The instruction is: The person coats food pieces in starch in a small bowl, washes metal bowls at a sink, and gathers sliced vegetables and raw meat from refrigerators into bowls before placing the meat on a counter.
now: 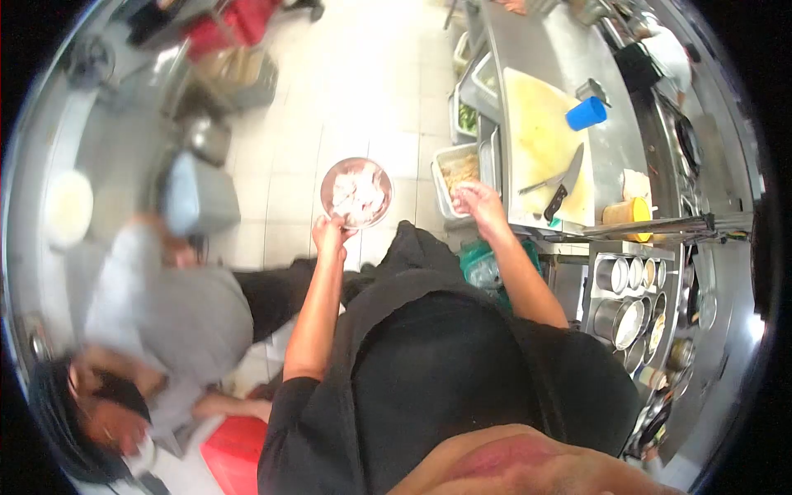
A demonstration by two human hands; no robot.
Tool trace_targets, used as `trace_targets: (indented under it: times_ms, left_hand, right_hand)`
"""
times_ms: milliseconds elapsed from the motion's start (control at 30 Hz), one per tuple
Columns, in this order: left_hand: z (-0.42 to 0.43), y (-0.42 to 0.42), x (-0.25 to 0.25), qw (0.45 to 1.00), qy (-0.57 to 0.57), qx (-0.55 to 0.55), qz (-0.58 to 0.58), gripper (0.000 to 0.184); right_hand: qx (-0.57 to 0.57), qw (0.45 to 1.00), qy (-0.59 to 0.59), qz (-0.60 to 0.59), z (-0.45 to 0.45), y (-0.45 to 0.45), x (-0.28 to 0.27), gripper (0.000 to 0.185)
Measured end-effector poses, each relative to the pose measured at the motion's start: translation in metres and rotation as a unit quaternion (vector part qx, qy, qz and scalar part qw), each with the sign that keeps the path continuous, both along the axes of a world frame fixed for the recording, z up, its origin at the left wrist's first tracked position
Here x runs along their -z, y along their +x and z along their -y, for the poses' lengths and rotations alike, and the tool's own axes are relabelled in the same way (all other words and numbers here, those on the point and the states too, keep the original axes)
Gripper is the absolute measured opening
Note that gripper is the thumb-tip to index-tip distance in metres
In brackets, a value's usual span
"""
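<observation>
My left hand (331, 234) grips the near rim of a round metal bowl (327, 195) that holds pieces of pale pink, raw-looking meat (358, 195). The bowl is held over the tiled floor. To the right, my right hand (475, 202) is at the edge of a rectangular container (443, 191) with light brown food (460, 169) inside. Its fingers are bent together; whether anything is between them is too small to make out.
Right of the container, a steel counter carries a yellowish cutting board (532, 115), a black-handled knife (561, 194) and a blue cup (586, 114). Round metal pots (619, 322) stand nearer. A co-worker in grey (177, 305) is close on the left, beside a red object (235, 454).
</observation>
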State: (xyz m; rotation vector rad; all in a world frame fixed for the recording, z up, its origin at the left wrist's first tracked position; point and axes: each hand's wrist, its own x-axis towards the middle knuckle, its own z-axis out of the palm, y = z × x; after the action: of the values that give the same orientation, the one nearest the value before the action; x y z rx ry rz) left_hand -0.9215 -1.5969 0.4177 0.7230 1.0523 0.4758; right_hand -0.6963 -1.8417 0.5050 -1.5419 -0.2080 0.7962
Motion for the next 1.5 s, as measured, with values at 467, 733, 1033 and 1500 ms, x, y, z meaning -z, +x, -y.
trace_targets:
  times_ms: [467,733,1033,1500]
  left_hand:
    - [-0.181,0.203,-0.048,0.993,0.01,0.116,-0.009,0.015]
    - [-0.302,0.341,-0.038,0.98,0.055,0.186,-0.036,0.011]
    - [-0.41,0.512,-0.039,0.982,-0.013,0.185,0.026,0.011]
    - [-0.657,0.755,0.032,0.949,0.036,0.299,-0.09,0.014]
  right_hand:
    - [-0.059,0.996,-0.035,-0.049,-0.238,0.163,0.047,0.026]
    - [-0.115,0.988,-0.096,0.041,-0.376,0.312,0.051,0.018]
    - [0.02,0.98,-0.17,0.101,-0.457,0.455,0.046,0.013]
    - [0.516,0.851,-0.045,0.089,-0.371,0.783,-0.071,0.012]
